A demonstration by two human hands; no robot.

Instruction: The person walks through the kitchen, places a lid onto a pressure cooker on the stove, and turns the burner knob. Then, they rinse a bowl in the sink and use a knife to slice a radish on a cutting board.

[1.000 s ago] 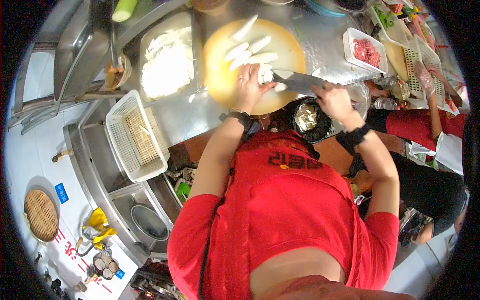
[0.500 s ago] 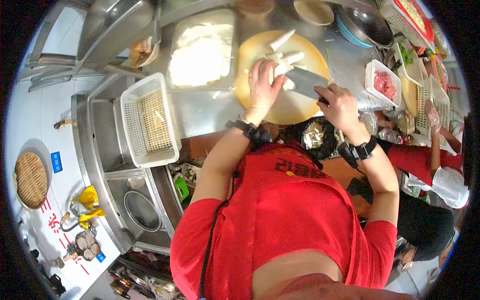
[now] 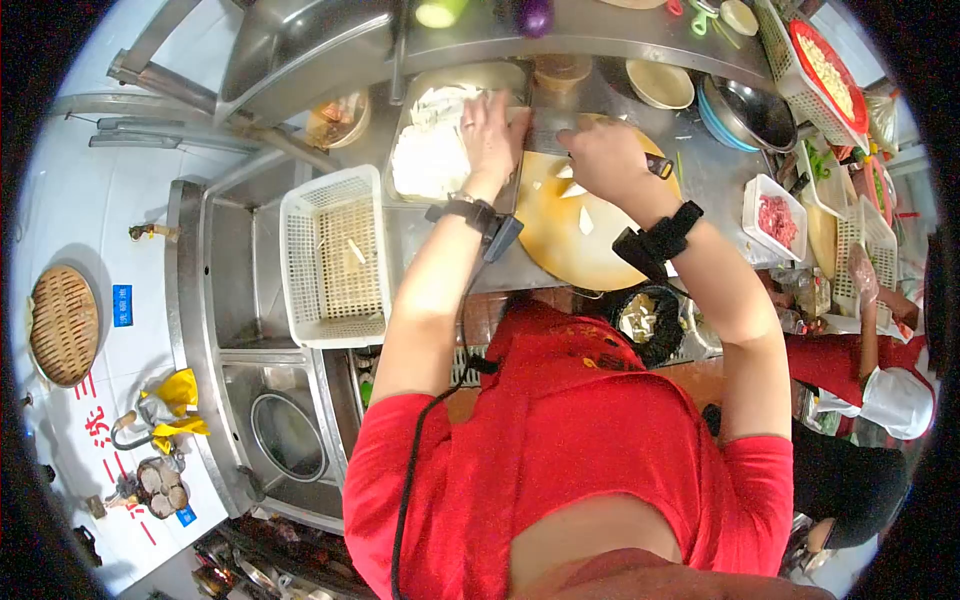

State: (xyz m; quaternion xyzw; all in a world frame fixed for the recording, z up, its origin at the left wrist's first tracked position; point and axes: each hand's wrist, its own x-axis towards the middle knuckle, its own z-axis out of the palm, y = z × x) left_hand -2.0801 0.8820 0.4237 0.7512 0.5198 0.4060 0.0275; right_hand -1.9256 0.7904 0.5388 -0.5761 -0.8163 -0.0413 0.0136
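A metal tray (image 3: 518, 185) heaped with white sliced vegetable pieces (image 3: 430, 160), partly washed out by glare, stands at the back. My left hand (image 3: 490, 140) lies over its right side, fingers stretched out on the pieces. My right hand (image 3: 610, 165) grips a cleaver (image 3: 548, 130), whose blade points left at the tray's right edge; its handle end sticks out to the right of my fist. Beneath the right hand is a round yellowish cutting board (image 3: 560, 250), with a few white pieces (image 3: 586, 220) left on it.
Left of the board, a white plastic basket (image 3: 335, 330) sits beside the sinks (image 3: 245, 250). To the right are a white container of chopped raw meat (image 3: 776, 220) and stacked bowls (image 3: 745, 110). A metal shelf (image 3: 590, 40) overhangs the back. Another person (image 3: 880, 370) works at far right.
Both hands have moved from the middle of the board, the left onto the tray and the cleaver up to the tray's edge. Most white pieces are gone from the board. The view has shifted.
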